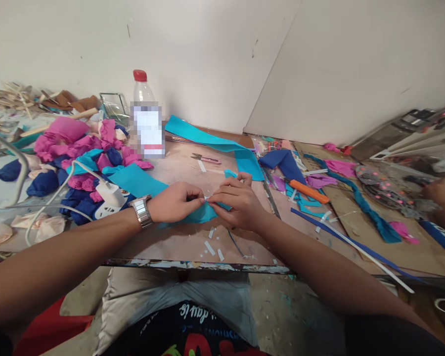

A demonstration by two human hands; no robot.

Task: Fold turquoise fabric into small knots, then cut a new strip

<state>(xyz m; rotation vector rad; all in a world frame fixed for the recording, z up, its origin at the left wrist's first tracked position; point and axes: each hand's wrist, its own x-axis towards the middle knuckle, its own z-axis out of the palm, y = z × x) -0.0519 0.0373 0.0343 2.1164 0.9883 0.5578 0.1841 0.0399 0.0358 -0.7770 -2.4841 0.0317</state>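
The left hand (180, 201) and right hand (238, 200) pinch the cloth (203, 214); should either loosen, I reckon it could slip.

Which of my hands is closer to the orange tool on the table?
Right. Your right hand, at the bright blue fabric, is to the left of the orange tool. Your left hand is farther left, beyond your right hand.
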